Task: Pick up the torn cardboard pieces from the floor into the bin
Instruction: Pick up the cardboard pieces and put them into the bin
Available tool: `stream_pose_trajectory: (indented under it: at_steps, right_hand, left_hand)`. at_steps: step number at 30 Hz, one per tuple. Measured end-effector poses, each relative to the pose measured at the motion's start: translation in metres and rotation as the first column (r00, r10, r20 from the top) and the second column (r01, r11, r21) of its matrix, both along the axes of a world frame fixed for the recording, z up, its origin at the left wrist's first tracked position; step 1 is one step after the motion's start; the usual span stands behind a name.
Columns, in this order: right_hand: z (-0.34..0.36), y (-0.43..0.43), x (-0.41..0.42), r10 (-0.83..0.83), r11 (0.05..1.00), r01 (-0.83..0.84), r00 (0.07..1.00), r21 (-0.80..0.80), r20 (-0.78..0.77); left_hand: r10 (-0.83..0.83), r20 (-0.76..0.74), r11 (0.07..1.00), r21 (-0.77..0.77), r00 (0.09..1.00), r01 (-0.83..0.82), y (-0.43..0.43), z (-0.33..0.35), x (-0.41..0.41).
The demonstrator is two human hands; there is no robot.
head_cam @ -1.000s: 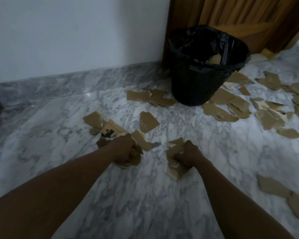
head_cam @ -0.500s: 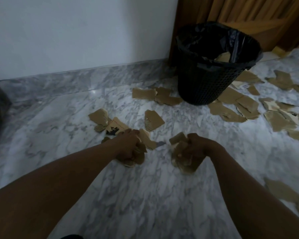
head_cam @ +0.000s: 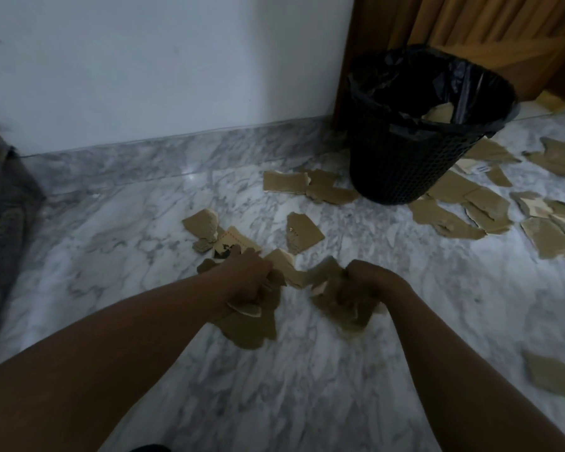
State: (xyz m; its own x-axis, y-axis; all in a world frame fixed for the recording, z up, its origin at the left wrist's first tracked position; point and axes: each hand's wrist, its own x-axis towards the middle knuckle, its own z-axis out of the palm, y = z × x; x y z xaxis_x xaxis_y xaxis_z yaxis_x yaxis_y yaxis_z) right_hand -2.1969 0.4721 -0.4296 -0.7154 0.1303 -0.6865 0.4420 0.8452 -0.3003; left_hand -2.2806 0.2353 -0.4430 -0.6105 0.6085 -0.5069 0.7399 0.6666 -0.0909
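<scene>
Marble floor (head_cam: 307, 402); both hands grip cardboard scraps (head_cam: 252, 331).

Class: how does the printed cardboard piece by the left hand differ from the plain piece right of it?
The printed piece is paler, with dark print; the plain piece browner. The printed piece abuts other scraps; the plain piece lies alone. Both are torn, lying flat.

floor (head_cam: 307, 370): glossy marble | cardboard pieces (head_cam: 304, 234): matt, rough-torn | bin (head_cam: 402, 177): black plastic mesh
</scene>
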Motion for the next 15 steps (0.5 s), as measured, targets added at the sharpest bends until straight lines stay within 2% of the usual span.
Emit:
stream_pose_trajectory:
  at_steps: [4, 7, 9, 12, 15]
  right_hand:
    - [0.004, -0.045, -0.013, -0.278, 0.943, 0.232, 0.944, -0.237, -0.180]
    - [-0.016, -0.087, -0.021, -0.317, 0.945, 0.289, 0.926, -0.152, -0.206]
    - [-0.019, -0.110, -0.022, -0.273, 0.962, 0.271, 0.935, -0.041, -0.228]
    - [-0.019, -0.122, -0.027, -0.241, 0.969, 0.246, 0.936, -0.010, -0.257]
    - [-0.019, -0.115, -0.033, -0.244, 0.970, 0.239, 0.949, -0.049, -0.202]
  left_hand:
    - [0.189, 0.221, 0.982, -0.019, 0.957, -0.189, -0.015, 0.005, -0.003]
    - [0.251, 0.273, 0.957, -0.213, 0.929, -0.196, -0.034, 0.024, -0.020]
    - [0.279, 0.285, 0.947, -0.239, 0.917, -0.214, -0.049, 0.034, -0.037]
    - [0.336, 0.261, 0.942, -0.078, 0.905, -0.327, -0.058, 0.040, -0.061]
    - [0.419, 0.234, 0.868, 0.180, 0.877, -0.463, -0.047, 0.033, -0.069]
